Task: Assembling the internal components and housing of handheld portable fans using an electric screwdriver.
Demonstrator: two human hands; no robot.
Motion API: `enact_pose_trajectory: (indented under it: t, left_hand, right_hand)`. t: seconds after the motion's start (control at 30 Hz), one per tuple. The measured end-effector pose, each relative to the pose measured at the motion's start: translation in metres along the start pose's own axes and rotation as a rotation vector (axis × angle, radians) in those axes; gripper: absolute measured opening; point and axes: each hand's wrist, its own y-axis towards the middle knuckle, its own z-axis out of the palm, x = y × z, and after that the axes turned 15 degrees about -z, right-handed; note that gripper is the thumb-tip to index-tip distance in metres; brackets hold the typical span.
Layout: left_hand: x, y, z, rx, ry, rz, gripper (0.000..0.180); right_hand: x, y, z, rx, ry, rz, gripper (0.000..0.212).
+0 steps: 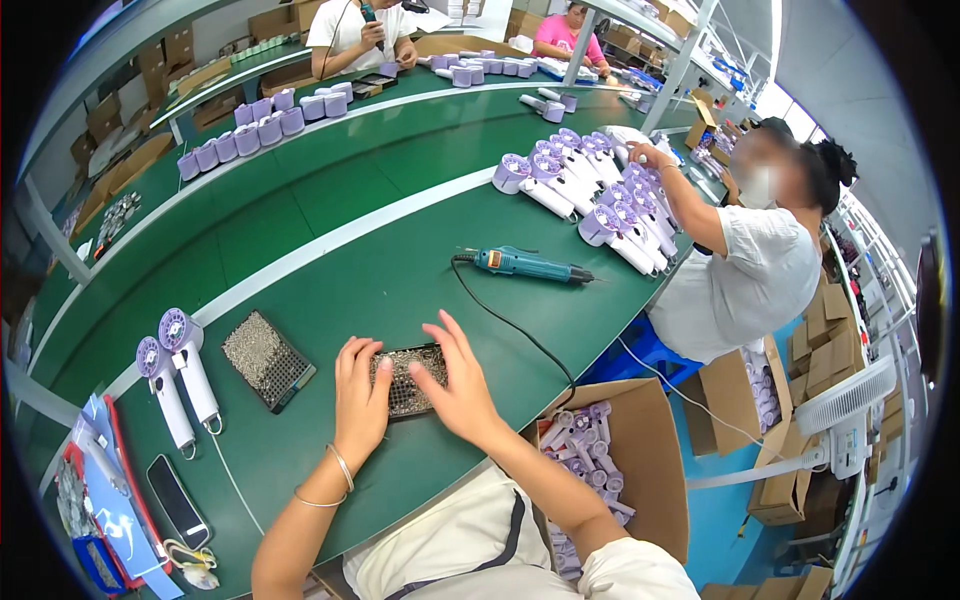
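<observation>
A head-worn fisheye camera is looking down from just behind and above the fingers [456, 343], facing across the green worktop [340, 290].

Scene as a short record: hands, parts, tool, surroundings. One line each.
left_hand: left hand, at the near tray's left side, fingers extended
right_hand: right hand, at its right side, fingers spread, thumb over it
near_tray: black tray with small metal pieces; firmness of any grip unclear
second_tray: another black tray, left of the hands, also with metal pieces
tool: teal electric screwdriver, lying on the green table
fans_left: two purple-and-white handheld fans
phone: dark-screened phone, lower left
box: open cardboard box, purple-and-white parts inside
</observation>
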Motion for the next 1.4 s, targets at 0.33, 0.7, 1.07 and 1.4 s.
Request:
enact_pose_trajectory:
  t: [0.33, 0.7, 1.07, 1.4]
  left_hand:
    - [0.001, 0.005, -0.001, 0.004, -0.028, -0.044, 0.033]
    - [-0.006, -0.005, 0.000, -0.100, 0.049, -0.023, 0.029]
    - [0.004, 0.012, -0.012, -0.084, 0.006, -0.064, 0.031]
    - [0.005, 0.018, -0.015, -0.088, -0.031, -0.099, 0.029]
  right_hand:
    - [-0.024, 0.024, 0.015, 0.055, -0.169, -0.057, 0.021]
    - [-0.019, 0.035, 0.015, 0.043, 0.001, 0.069, 0.018]
    - [-0.015, 0.038, 0.031, 0.002, -0.053, -0.069, 0.015]
    - [-0.015, 0.052, 0.029, 0.062, -0.009, -0.012, 0.017]
